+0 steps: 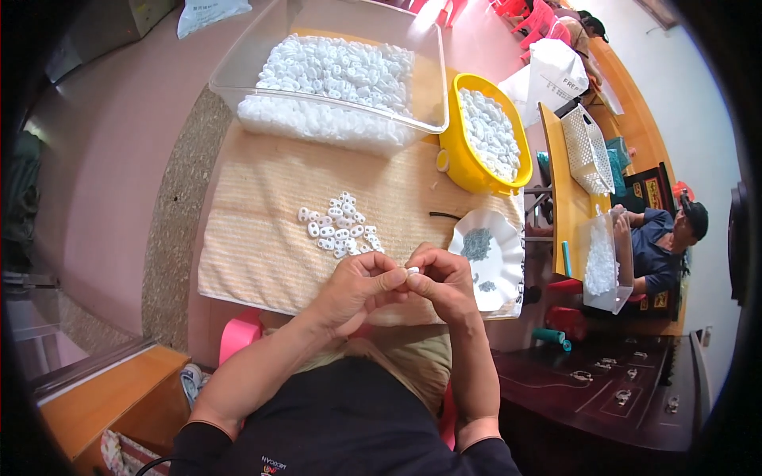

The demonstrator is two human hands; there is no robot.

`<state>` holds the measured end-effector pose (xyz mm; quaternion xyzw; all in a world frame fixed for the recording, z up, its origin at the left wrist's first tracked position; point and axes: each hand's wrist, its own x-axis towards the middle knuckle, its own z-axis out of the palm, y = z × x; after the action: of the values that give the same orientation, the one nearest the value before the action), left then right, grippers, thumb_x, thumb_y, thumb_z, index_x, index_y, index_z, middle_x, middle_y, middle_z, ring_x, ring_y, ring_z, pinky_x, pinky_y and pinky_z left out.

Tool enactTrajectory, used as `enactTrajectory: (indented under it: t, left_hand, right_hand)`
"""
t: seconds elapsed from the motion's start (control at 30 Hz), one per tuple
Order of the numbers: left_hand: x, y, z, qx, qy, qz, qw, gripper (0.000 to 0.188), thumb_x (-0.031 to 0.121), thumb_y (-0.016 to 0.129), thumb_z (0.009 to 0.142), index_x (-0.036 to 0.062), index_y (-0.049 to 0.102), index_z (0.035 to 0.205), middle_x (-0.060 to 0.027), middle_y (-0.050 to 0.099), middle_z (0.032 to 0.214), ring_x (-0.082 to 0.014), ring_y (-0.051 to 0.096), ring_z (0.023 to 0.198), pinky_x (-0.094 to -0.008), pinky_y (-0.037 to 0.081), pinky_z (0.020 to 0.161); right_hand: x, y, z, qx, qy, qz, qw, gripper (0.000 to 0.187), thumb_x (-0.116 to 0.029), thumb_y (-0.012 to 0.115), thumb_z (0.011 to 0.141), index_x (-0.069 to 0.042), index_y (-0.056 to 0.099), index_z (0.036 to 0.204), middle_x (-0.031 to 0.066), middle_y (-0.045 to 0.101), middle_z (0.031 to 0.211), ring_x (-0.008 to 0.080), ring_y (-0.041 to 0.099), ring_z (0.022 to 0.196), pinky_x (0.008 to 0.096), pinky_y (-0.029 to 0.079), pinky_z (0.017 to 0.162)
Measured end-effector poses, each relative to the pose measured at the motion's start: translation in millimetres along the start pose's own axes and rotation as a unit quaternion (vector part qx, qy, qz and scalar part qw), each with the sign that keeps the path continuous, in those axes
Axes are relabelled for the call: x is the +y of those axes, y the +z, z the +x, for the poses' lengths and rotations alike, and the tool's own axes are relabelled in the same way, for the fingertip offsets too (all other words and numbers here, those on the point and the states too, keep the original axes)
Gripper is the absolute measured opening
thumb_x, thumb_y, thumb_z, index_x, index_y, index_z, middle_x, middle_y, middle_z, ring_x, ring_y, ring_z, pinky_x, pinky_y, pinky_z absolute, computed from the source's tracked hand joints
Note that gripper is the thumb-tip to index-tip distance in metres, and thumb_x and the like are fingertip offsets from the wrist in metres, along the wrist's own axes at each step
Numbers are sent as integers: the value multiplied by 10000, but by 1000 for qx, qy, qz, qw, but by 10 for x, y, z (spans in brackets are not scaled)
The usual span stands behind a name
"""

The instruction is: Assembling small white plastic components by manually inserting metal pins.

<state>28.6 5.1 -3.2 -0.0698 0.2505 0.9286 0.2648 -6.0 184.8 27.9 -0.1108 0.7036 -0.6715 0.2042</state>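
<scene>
My left hand (355, 287) and my right hand (444, 279) meet above the near edge of a beige woven mat (262, 238). Together their fingertips pinch one small white plastic piece (412, 271). Just beyond my hands lies a loose heap of the same white pieces (341, 226) on the mat. A white scalloped dish (492, 258) with small dark grey parts sits right of my right hand.
A clear plastic bin (333, 79) full of white pieces stands at the mat's far edge, a yellow tub (482, 135) of them beside it. Another person (663, 242) sits at a table on the right with a clear bin (603, 262). A dark wooden table (611, 397) is lower right.
</scene>
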Motion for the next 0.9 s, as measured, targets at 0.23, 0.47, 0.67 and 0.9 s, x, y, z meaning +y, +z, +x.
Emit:
enactTrajectory:
  t: [0.23,0.47,0.67,0.9]
  left_hand:
    - [-16,22,-32,9,-2,26,1000,139,140,654,885,16,624,937,-86,653,971,-107,612,806,-250,533,742]
    - [-60,73,-23,10,4,64,998,156,156,680,868,14,624,902,-67,642,894,-98,605,757,-237,528,707]
    - [-72,51,-43,-4,25,143,989,150,146,688,861,16,613,868,-40,633,783,-85,596,703,-227,513,672]
    - [-30,128,-76,-92,3,213,973,118,113,706,835,15,640,832,-35,653,765,-86,594,705,-219,477,648]
  right_hand:
    - [-313,-417,176,202,-88,-261,940,138,-138,675,824,-22,662,898,25,632,708,83,591,666,257,485,597]
    - [-702,-865,723,348,-196,-257,880,236,-107,663,862,33,647,1050,22,619,768,62,554,627,198,459,542]
    - [-353,-296,624,107,-138,-317,932,161,7,651,840,11,639,1000,4,624,821,50,553,682,189,438,593]
    - [-152,216,644,-22,-105,-441,891,205,-99,696,773,0,666,950,125,640,887,244,628,737,331,489,658]
